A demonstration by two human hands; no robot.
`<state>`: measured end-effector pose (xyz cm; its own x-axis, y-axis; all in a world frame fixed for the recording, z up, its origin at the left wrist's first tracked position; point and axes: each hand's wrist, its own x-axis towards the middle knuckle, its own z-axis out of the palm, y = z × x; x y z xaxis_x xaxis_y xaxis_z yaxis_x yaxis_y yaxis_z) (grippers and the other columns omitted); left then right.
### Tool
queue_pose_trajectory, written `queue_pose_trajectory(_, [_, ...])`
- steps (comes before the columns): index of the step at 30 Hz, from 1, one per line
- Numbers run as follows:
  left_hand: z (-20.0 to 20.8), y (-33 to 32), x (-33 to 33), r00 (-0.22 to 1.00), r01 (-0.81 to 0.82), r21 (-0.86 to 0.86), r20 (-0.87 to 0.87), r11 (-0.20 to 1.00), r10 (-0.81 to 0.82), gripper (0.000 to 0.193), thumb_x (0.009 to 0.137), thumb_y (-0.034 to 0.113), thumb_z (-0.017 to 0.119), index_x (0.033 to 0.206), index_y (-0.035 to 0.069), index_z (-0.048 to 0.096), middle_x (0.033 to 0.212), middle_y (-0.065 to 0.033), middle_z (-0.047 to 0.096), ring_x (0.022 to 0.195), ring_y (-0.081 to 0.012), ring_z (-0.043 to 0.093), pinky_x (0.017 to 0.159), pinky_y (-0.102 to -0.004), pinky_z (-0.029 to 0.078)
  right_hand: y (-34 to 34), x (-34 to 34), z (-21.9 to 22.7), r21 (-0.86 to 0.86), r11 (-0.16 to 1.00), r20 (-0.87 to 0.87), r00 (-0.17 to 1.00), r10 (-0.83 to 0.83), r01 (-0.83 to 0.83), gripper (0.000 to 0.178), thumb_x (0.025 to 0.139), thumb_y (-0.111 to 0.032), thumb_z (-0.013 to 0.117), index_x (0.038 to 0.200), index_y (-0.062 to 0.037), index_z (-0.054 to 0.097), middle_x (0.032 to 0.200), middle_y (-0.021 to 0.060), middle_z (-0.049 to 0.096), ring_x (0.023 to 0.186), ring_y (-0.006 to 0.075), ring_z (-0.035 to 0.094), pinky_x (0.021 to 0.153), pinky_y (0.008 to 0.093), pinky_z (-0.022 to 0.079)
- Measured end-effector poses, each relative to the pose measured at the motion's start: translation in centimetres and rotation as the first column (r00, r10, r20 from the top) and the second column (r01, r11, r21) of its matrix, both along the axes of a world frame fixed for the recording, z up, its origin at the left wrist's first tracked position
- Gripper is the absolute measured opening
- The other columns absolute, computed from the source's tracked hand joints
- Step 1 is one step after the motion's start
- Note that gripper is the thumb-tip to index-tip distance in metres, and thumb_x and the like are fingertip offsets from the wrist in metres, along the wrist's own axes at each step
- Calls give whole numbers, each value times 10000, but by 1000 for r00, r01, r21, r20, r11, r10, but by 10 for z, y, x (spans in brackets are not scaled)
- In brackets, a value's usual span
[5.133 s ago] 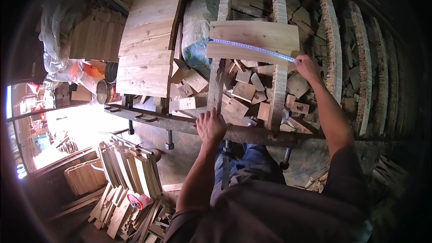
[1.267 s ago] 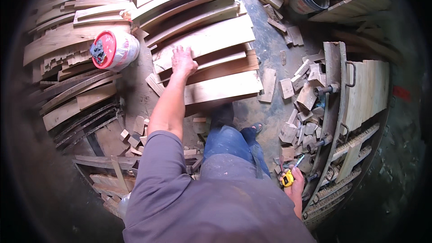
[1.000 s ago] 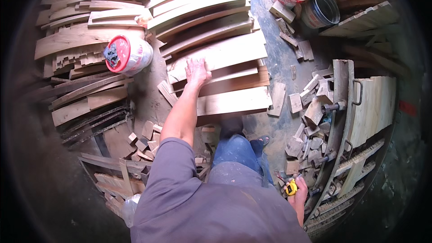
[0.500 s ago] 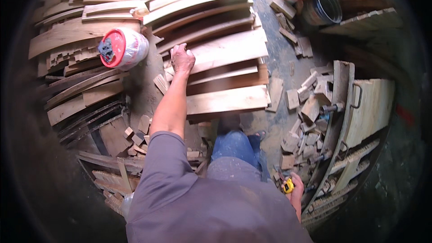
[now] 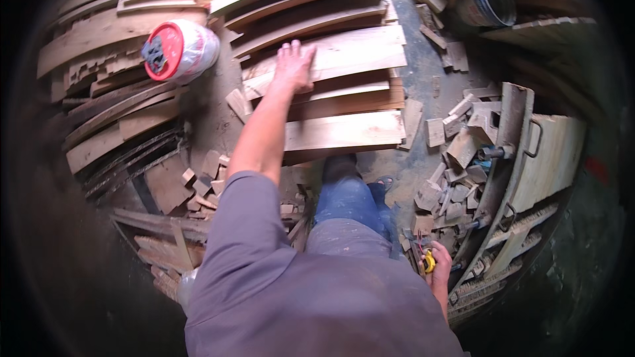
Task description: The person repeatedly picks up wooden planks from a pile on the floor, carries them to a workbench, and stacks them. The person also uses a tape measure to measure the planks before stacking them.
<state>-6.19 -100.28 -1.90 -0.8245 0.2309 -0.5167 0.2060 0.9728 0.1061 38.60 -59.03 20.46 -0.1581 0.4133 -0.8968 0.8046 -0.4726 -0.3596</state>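
My left hand [image 5: 295, 67] lies on a pale wooden board [image 5: 350, 55] with its fingers stretched out. That board is one of several long, slightly curved planks stacked in steps in front of me. Nearer my legs sits another light board [image 5: 347, 130] of the same kind. Low on the right, my right hand [image 5: 438, 270] is closed around a yellow tape measure [image 5: 430, 262], held beside my hip. No drawn-out blade can be made out on it.
A white bucket with a red lid [image 5: 173, 49] stands left of the stack. Wood offcuts [image 5: 456, 185] lie heaped on the right, next to a curved clamping frame [image 5: 509, 139] with metal handles. More curved boards [image 5: 99, 46] are piled far left. A dark bucket [image 5: 493, 1] stands far right.
My left hand has gone from loosely curled above the stack to fingers spread on the board, a little farther away and to the right. The tape measure stays in my right hand.
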Motion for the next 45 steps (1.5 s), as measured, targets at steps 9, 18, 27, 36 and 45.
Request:
queue_pose_trajectory(9, [15, 21, 30, 997, -50, 55, 54, 997, 48, 1088, 555, 405, 894, 1506, 241, 392, 1470, -293, 342, 1357, -474, 343, 1170, -596, 219, -5, 9, -6, 13, 999, 7, 999, 40, -40, 388, 907, -110, 542, 1255, 60, 570, 887, 178, 662, 705, 236, 651, 560, 348, 562])
queue_pose_trajectory(18, [-26, -41, 92, 832, -476, 276, -165, 835, 529, 956, 763, 551, 775, 1484, 44, 404, 1491, -204, 445, 1389, -364, 391, 1168, -469, 305, -7, 10, -4, 51, 998, 6, 999, 40, -40, 361, 913, -68, 549, 1243, 76, 574, 863, 162, 671, 684, 207, 645, 544, 320, 550])
queue_pose_trajectory(27, [-14, -111, 146, 704, -632, 450, -8, 631, 711, 472, 769, 47, 576, 1232, 67, 664, 957, -163, 710, 912, -311, 670, 865, -390, 532, -10, 29, -14, -21, 997, 32, 997, 69, -69, 375, 920, -68, 541, 1261, 87, 556, 861, 160, 659, 688, 204, 635, 540, 321, 546])
queue_pose_trajectory(36, [-10, -77, 166, 244, -776, 591, 601, -218, 761, 759, 787, -97, 670, 1483, -33, 373, 1095, -103, 663, 930, -190, 660, 801, -279, 533, -4, 12, -18, -7, 989, 23, 989, 146, -146, 398, 913, -91, 511, 1279, 61, 547, 883, 162, 656, 701, 217, 636, 548, 323, 558])
queue_pose_trajectory(45, [-48, -52, 248, 97, -648, 436, 860, -624, 501, 218, 832, -127, 589, 841, 90, 609, 815, 16, 579, 735, -99, 541, 710, -246, 454, -2, 8, -13, -1, 992, 6, 992, 127, -127, 373, 927, -77, 544, 1267, 77, 559, 861, 145, 668, 681, 190, 640, 543, 305, 546])
